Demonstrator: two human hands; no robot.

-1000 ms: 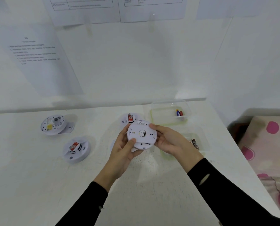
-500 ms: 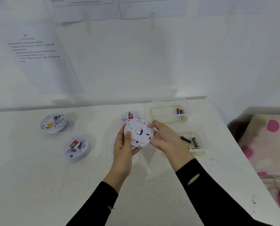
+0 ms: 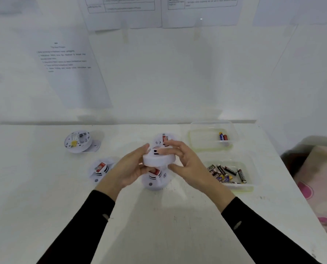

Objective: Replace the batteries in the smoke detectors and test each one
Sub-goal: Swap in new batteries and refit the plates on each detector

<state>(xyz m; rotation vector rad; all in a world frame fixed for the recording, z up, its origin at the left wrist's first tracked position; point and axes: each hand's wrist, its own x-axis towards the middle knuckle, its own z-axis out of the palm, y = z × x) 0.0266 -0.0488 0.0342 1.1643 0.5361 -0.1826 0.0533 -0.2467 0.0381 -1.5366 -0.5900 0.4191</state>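
A round white smoke detector point(image 3: 158, 159) is held above the white table point(image 3: 159, 216), tilted so its side rim faces me. My left hand point(image 3: 132, 168) grips its left edge and my right hand point(image 3: 185, 164) holds its right edge with the fingers spread. Under it another detector point(image 3: 155, 180) with a red label lies on the table. A third detector point(image 3: 163, 139) sits just behind my hands. Further left lie a detector point(image 3: 99, 169) with a red label and one turned over point(image 3: 78, 141) beside its loose cover.
At the right stand two clear plastic tubs: the far tub point(image 3: 212, 138) holds two batteries, the near tub point(image 3: 233, 174) holds several. Printed sheets hang on the wall behind. A pink spotted cloth point(image 3: 322, 178) lies past the table's right edge.
The held detector has tipped from face toward me to edge-on. My hands now hold it by the rim, lower over the table, and the detector beneath has come into view.
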